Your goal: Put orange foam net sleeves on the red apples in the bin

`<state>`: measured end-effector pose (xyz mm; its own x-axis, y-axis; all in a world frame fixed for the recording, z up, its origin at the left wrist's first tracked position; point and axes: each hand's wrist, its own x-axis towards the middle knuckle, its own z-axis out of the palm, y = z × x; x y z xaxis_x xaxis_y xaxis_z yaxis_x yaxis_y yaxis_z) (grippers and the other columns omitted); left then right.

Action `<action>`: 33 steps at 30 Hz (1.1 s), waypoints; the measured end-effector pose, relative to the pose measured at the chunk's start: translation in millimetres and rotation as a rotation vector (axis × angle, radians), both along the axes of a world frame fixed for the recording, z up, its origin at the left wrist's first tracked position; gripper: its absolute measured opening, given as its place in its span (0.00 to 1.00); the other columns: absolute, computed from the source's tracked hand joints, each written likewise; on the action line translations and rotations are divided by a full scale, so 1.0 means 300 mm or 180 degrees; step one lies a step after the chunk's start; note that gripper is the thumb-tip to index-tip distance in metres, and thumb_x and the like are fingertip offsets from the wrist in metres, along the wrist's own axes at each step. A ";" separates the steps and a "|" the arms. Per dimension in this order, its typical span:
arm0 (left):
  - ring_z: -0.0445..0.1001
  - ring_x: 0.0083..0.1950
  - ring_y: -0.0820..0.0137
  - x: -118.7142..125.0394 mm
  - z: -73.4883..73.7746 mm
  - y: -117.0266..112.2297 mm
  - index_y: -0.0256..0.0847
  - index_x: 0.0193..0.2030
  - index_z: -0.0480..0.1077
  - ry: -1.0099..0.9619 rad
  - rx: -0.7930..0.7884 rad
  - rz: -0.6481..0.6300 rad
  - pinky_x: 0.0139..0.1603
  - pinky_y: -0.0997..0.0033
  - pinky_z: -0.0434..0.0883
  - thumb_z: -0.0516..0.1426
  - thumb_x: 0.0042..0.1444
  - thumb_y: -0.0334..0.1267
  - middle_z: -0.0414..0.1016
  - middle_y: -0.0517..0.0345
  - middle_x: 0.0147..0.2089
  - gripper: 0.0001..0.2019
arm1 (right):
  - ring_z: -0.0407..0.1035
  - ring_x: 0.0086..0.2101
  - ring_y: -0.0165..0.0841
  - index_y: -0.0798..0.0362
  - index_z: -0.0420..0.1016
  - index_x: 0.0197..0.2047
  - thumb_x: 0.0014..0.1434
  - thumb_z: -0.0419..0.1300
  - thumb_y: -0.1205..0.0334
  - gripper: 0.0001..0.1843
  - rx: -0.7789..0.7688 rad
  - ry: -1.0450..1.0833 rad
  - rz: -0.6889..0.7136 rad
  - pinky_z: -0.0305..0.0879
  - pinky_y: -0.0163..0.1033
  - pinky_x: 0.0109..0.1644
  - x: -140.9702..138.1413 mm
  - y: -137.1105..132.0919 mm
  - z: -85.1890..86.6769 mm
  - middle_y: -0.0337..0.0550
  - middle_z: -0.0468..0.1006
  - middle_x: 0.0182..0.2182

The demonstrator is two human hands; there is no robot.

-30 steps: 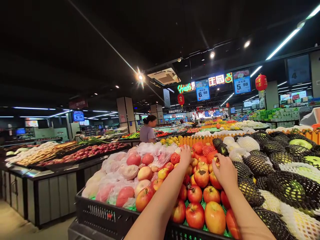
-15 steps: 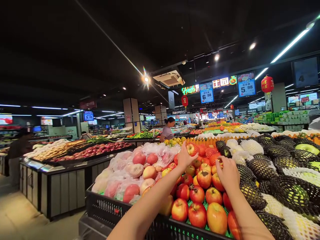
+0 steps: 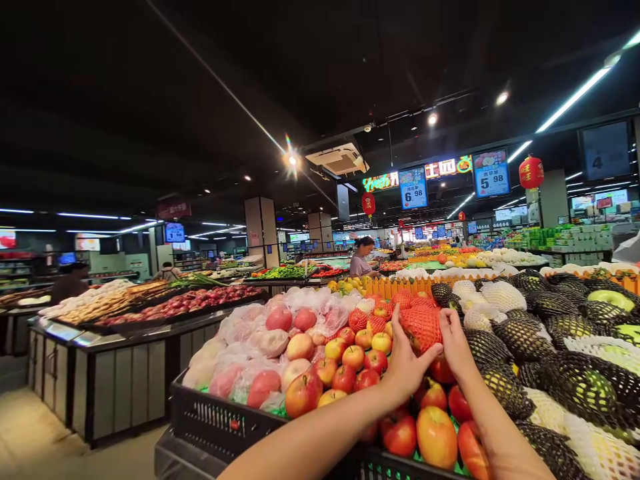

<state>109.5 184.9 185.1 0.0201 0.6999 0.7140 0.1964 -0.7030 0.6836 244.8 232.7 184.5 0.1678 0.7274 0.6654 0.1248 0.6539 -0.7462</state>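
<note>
Both my hands reach over a black crate (image 3: 215, 417) heaped with red and yellow apples (image 3: 350, 360). My left hand (image 3: 405, 363) and my right hand (image 3: 453, 337) are closed from either side on one apple wrapped in an orange foam net (image 3: 423, 327), held just above the pile. More net-wrapped apples (image 3: 357, 319) lie at the back of the crate. Apples in clear plastic bags (image 3: 265, 340) fill the crate's left part.
Fruit in black and white foam nets (image 3: 550, 347) covers the display to the right. A long dark counter with produce (image 3: 140, 307) stands to the left across an aisle. A person (image 3: 361, 259) stands at a far display, another person (image 3: 67, 283) at far left. Price signs (image 3: 414, 188) hang overhead.
My left hand let go of a bare apple it had lifted and came back toward me. Both hands now grip the net-wrapped apple. The far person walked right.
</note>
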 end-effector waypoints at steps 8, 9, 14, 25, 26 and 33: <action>0.71 0.64 0.55 0.014 0.032 -0.068 0.50 0.69 0.47 -0.2014 -0.1339 -0.1124 0.51 0.61 0.80 0.62 0.54 0.59 0.65 0.46 0.68 0.42 | 0.66 0.32 0.35 0.51 0.63 0.41 0.65 0.51 0.30 0.29 0.0270 -0.0305 0.0456 0.65 0.40 0.39 -0.018 -0.034 0.012 0.42 0.71 0.37; 0.71 0.64 0.55 0.006 0.047 -0.074 0.47 0.67 0.53 -0.2173 -0.1440 -0.1191 0.46 0.64 0.80 0.58 0.58 0.60 0.67 0.46 0.66 0.36 | 0.65 0.30 0.35 0.51 0.63 0.40 0.66 0.51 0.30 0.29 0.0275 -0.0318 0.0515 0.65 0.39 0.36 -0.020 -0.038 0.014 0.41 0.70 0.35; 0.75 0.57 0.64 -0.019 0.102 -0.097 0.41 0.55 0.68 -0.2672 -0.1802 -0.1128 0.37 0.74 0.78 0.43 0.67 0.46 0.75 0.48 0.57 0.19 | 0.61 0.24 0.30 0.51 0.63 0.39 0.62 0.58 0.31 0.29 0.0171 -0.0315 0.0812 0.60 0.34 0.24 -0.026 -0.049 0.020 0.44 0.72 0.39; 0.78 0.41 0.71 -0.015 0.105 -0.066 0.42 0.54 0.63 -0.2561 -0.1929 -0.1149 0.34 0.77 0.75 0.59 0.61 0.42 0.77 0.50 0.51 0.17 | 0.69 0.28 0.36 0.54 0.68 0.37 0.60 0.58 0.28 0.32 0.0278 -0.0003 0.0367 0.73 0.38 0.25 -0.021 -0.053 0.023 0.46 0.72 0.34; 0.78 0.41 0.70 -0.013 0.101 -0.071 0.42 0.56 0.62 -0.2453 -0.1986 -0.1119 0.34 0.76 0.76 0.58 0.63 0.45 0.77 0.49 0.52 0.17 | 0.67 0.24 0.34 0.53 0.67 0.36 0.61 0.56 0.29 0.32 0.0345 0.0009 0.0106 0.70 0.37 0.24 -0.018 -0.056 0.022 0.42 0.70 0.29; 0.80 0.45 0.66 -0.022 0.091 -0.082 0.44 0.62 0.57 -0.1874 -0.2158 -0.1098 0.34 0.73 0.79 0.54 0.65 0.50 0.72 0.46 0.61 0.22 | 0.62 0.19 0.30 0.51 0.62 0.33 0.64 0.53 0.31 0.29 0.0604 0.0001 -0.0375 0.60 0.33 0.20 -0.007 -0.069 0.037 0.36 0.64 0.22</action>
